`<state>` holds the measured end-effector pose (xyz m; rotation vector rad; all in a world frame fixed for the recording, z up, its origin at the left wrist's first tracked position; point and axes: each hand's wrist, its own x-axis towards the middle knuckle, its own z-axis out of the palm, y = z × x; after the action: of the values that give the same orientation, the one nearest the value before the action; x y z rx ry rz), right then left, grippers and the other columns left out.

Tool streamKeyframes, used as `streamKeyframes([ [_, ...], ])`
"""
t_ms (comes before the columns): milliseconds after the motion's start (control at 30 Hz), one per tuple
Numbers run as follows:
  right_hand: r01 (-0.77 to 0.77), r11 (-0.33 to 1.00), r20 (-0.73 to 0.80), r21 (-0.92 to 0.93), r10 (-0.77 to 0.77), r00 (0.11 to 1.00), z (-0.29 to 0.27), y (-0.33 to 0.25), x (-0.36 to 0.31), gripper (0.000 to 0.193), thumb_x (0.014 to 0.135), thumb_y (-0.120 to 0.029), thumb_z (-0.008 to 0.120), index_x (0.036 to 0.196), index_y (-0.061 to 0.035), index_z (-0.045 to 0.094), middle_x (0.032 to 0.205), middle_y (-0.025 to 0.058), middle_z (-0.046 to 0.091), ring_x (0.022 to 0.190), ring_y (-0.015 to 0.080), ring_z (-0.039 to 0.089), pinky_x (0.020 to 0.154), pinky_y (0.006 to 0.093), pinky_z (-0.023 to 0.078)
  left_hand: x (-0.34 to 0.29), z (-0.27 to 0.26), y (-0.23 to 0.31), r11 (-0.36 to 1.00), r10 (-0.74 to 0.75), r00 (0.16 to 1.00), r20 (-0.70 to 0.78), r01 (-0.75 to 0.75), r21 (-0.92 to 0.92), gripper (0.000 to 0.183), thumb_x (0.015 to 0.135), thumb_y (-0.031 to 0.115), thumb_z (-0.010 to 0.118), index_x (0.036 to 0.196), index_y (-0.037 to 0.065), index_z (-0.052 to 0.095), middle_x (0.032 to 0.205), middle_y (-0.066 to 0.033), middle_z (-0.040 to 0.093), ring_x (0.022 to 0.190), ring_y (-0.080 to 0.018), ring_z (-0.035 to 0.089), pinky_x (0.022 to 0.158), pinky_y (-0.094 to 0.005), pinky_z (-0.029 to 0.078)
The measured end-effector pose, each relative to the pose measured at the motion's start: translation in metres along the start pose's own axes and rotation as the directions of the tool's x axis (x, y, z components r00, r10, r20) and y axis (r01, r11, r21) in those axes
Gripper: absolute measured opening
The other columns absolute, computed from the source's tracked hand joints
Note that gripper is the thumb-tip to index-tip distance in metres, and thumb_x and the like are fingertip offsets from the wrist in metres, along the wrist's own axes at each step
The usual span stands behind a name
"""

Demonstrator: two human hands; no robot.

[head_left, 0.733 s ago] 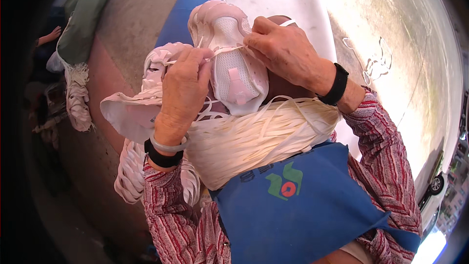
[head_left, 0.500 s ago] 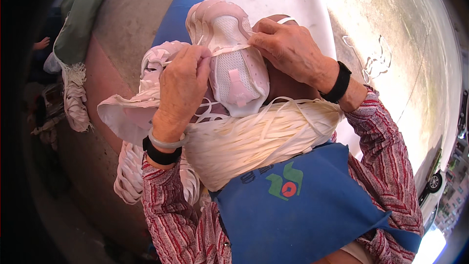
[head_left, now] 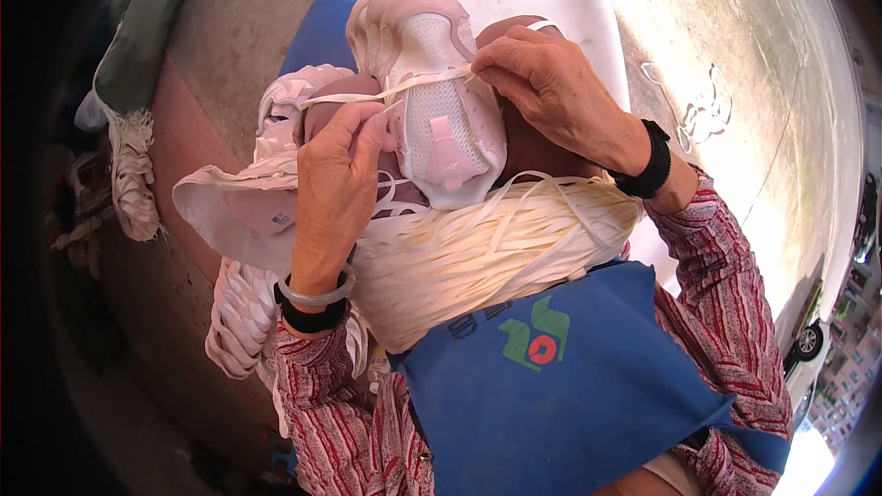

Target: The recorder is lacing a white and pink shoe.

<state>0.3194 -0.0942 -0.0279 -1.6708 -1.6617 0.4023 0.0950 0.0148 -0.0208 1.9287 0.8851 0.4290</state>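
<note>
Pink-and-white shoe upper (head_left: 432, 108) lies between the left hand (head_left: 340, 174), whose hold I can't make out from here, and the right hand (head_left: 562, 96), pinching the white lace (head_left: 423, 80) stretched across it. Holding that lace flat and untwisted should help it sit evenly.

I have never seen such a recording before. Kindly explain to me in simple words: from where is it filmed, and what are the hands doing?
There is no robot here, only a person's two bare hands. The camera sits on the person's head and looks down; its wide lens makes straight edges bend. The right hand pinches a white lace that crosses a pink and white shoe upper. The left hand is at the left side of this upper; what its fingertips hold is hard to tell. Nearer the body, a thick bundle of cream laces lies beside a blue cloth.
</note>
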Motion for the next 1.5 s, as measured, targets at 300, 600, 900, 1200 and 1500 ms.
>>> streamKeyframes([
  [300,-0.012,0.999,-0.018,-0.038,0.011,1.000,0.011,0.008,0.001,0.015,0.089,-0.012,0.060,0.090,0.0025,0.064,0.087,0.0181,0.062,0.078,0.0371,0.063,0.069,0.0443,0.051,0.018,0.001,0.002,0.959,0.083,0.996,0.025,-0.087,0.270,0.020,0.096,0.018,0.056,0.096,0.001,0.066,0.075,-0.0205,0.064,0.072,-0.0413,0.062,0.065,-0.0442,0.048],
  [600,-0.053,0.970,0.124,-0.236,0.084,0.989,0.005,-0.013,0.011,0.010,0.088,-0.008,0.063,0.088,0.0015,0.063,0.093,0.0161,0.064,0.083,0.0347,0.062,0.070,0.0396,0.050,0.038,-0.009,0.005,0.904,0.088,0.983,0.163,-0.148,0.402,0.022,0.095,0.016,0.050,0.089,-0.002,0.061,0.088,-0.0217,0.062,0.086,-0.0402,0.061,0.076,-0.0461,0.047],
  [900,-0.330,0.924,0.130,0.196,0.309,0.942,0.002,0.003,0.011,0.018,0.091,-0.013,0.063,0.091,0.0049,0.066,0.074,0.0088,0.058,0.072,0.0165,0.055,0.066,0.0303,0.047,0.048,-0.005,-0.008,0.958,0.049,0.987,0.151,-0.089,0.274,0.027,0.096,0.021,0.049,0.096,-0.003,0.061,0.093,-0.0222,0.063,0.089,-0.0413,0.060,0.080,-0.0460,0.047],
  [1200,-0.146,0.988,-0.026,0.052,0.147,0.989,0.010,-0.001,0.010,0.020,0.089,-0.015,0.060,0.082,0.0040,0.064,0.076,0.0194,0.062,0.069,0.0343,0.061,0.066,0.0412,0.048,0.047,0.002,0.000,0.909,0.247,0.963,0.110,-0.269,0.318,0.016,0.094,0.012,0.055,0.093,-0.003,0.061,0.089,-0.0169,0.059,0.084,-0.0328,0.059,0.078,-0.0389,0.046],
  [1500,-0.183,0.979,0.014,0.086,0.182,0.983,0.015,-0.004,0.008,0.019,0.088,-0.016,0.062,0.091,0.0031,0.065,0.083,0.0198,0.060,0.076,0.0360,0.061,0.069,0.0427,0.049,0.046,0.008,-0.008,0.996,-0.092,0.996,0.014,0.092,0.024,0.014,0.091,0.014,0.062,0.093,0.000,0.062,0.084,-0.0167,0.064,0.068,-0.0323,0.062,0.065,-0.0391,0.050],
])
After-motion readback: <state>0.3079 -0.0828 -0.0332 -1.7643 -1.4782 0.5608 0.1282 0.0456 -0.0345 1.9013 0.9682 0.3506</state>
